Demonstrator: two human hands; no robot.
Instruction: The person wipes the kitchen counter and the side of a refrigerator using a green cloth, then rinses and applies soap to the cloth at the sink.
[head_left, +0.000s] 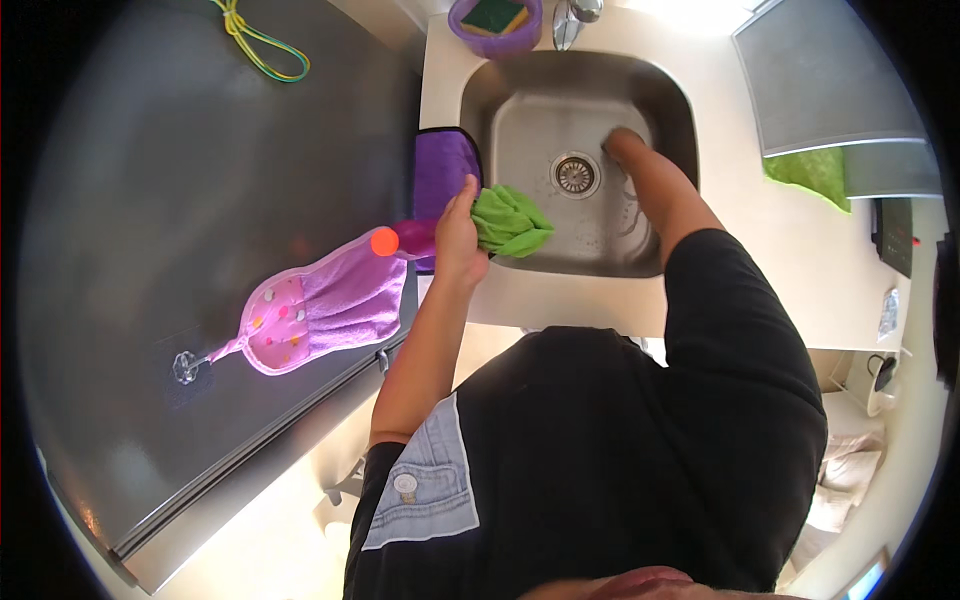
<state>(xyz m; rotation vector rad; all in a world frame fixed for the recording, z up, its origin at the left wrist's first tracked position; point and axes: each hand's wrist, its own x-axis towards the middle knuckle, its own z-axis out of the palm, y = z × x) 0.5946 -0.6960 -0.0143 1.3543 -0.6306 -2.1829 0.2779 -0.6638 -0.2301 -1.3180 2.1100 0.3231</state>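
Observation:
Over the left edge of the stainless steel sink (525, 135), my left hand (459, 232) holds a bunched green cloth (511, 222). A pink bottle with an orange end (412, 239) shows beside that palm; whether the hand also grips it is unclear. Inside the sink, right of the drain strainer (575, 175), my right hand (624, 142) reaches down to the basin; its fingers are blurred and mostly hidden. Beneath my left hand, a purple cloth (444, 169) with dark edging lies on the counter.
A purple bowl (495, 45) with a sponge (493, 16) stands behind the sink, beside the faucet (568, 26). A pink hand towel (330, 315) hangs from a hook (186, 367) on the dark appliance surface (187, 187) at left. Another green cloth (810, 176) lies at right.

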